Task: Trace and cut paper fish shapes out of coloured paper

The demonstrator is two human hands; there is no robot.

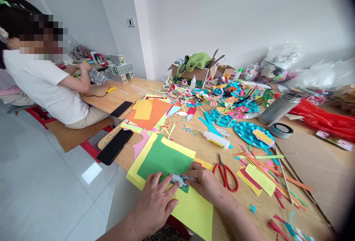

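Observation:
Green paper [158,156] lies on yellow paper [196,211] at the near table edge. On the green sheet is a small grey fish-shaped cutout [179,180]. My left hand [155,200] has its fingers spread, with fingertips pressing on the cutout and the paper. My right hand [206,182] is closed around a slim grey pen-like tool [190,177], whose tip meets the cutout's upper edge. Red-handled scissors [226,174] lie just right of my right hand. A white glue bottle [216,139] rests on its side farther up.
Phones [115,146], colored paper strips [271,167], blue plates [253,134], a steel flask [280,108], tape [280,130] and a box of supplies [191,73] crowd the wooden table [191,152]. A seated person [47,85] works at the left, handling grey pieces.

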